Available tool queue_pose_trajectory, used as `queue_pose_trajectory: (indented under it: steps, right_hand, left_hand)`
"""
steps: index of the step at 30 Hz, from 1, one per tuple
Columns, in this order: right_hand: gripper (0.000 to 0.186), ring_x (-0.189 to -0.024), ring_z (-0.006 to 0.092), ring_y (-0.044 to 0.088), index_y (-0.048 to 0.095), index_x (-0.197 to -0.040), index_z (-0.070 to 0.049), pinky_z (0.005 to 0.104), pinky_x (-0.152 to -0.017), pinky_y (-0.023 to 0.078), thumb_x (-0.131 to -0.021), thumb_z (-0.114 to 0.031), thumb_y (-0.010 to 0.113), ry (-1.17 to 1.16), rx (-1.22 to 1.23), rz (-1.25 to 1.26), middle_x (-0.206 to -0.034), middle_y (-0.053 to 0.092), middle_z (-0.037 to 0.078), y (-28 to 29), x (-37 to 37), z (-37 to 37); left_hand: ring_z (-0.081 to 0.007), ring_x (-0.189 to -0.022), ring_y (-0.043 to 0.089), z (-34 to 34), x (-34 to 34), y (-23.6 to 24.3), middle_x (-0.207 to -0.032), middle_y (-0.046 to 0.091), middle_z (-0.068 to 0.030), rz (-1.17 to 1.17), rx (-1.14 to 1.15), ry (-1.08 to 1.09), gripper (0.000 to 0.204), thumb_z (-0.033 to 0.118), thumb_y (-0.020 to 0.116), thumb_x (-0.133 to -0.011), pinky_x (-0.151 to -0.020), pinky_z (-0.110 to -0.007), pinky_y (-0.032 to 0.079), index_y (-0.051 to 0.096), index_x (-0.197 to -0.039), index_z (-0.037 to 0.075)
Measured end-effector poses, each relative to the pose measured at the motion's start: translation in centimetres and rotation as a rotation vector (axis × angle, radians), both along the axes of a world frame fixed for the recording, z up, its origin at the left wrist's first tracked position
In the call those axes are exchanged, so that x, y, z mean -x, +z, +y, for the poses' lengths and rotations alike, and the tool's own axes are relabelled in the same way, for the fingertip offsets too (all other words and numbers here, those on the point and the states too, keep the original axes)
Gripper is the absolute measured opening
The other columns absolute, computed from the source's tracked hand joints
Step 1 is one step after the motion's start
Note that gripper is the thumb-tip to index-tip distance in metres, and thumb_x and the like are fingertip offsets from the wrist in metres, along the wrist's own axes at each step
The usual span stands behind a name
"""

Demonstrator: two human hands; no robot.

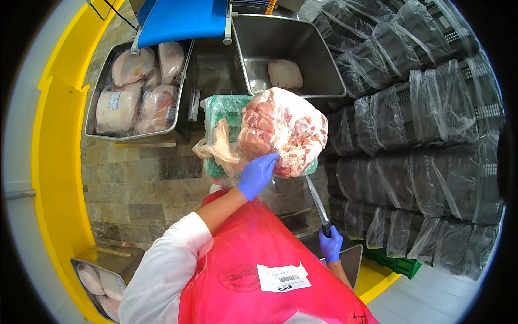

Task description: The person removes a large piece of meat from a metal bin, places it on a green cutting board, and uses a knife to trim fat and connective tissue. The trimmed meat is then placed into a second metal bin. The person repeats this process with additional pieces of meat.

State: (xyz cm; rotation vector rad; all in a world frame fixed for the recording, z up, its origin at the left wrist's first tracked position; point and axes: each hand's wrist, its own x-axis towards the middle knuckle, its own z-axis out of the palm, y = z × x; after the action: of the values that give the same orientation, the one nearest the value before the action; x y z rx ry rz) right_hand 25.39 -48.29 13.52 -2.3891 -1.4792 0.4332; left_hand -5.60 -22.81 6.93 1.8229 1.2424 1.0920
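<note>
My left hand (256,178), in a blue glove, has its fingers closed on the lower left edge of a large, pale-pink cut of raw meat (286,129). The meat rests on a green plastic tray (218,105), beside a crumpled pale piece (224,151) that could be skin or wrapping; I cannot tell which. My right hand (330,245), also blue-gloved, grips a long knife (315,200) by its black handle, low on the right, blade pointing up toward the tray.
Steel bins of pale meat cuts stand upper left (94,132) and lower left (97,254). Another steel bin (324,65) holds one piece behind the tray. A blue belt (183,19) overhangs at the top. Stacked dark crates with plastic liners (415,178) line the right.
</note>
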Motion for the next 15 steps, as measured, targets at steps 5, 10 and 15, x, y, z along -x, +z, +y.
queue_pose_trajectory:
  steps: [5,10,15]
  right_hand:
    - [0.031,-0.055,0.0394,0.055,0.059,-0.077,-0.003,0.0433,-0.055,0.046,-0.088,-0.021,0.082,-0.022,-0.033,0.077,-0.066,0.060,0.021,0.8,1.2,1.0]
    - [0.030,-0.056,0.0405,0.057,0.060,-0.078,-0.003,0.0436,-0.055,0.046,-0.088,-0.021,0.083,-0.063,-0.034,0.106,-0.066,0.060,0.022,0.8,1.9,1.2]
    - [0.030,-0.057,0.0423,0.059,0.061,-0.078,-0.003,0.0442,-0.055,0.047,-0.088,-0.022,0.082,-0.032,-0.032,0.101,-0.065,0.061,0.021,-0.1,2.1,0.1]
  left_hand:
    - [-0.0411,-0.081,0.072,3.8,-0.6,2.8,-0.092,0.073,-0.0218,0.374,0.207,-0.250,0.050,0.013,0.056,-0.098,-0.072,-0.052,0.056,0.057,-0.148,0.022]
    - [-0.0427,-0.075,0.070,5.8,0.0,2.2,-0.085,0.071,-0.0253,0.356,0.082,-0.388,0.049,0.013,0.056,-0.097,-0.071,-0.052,0.056,0.062,-0.145,0.020]
    - [-0.0429,-0.085,0.071,6.2,0.5,1.7,-0.097,0.073,-0.0239,0.280,0.250,-0.486,0.041,0.016,0.058,-0.097,-0.078,-0.052,0.057,0.066,-0.137,0.017]
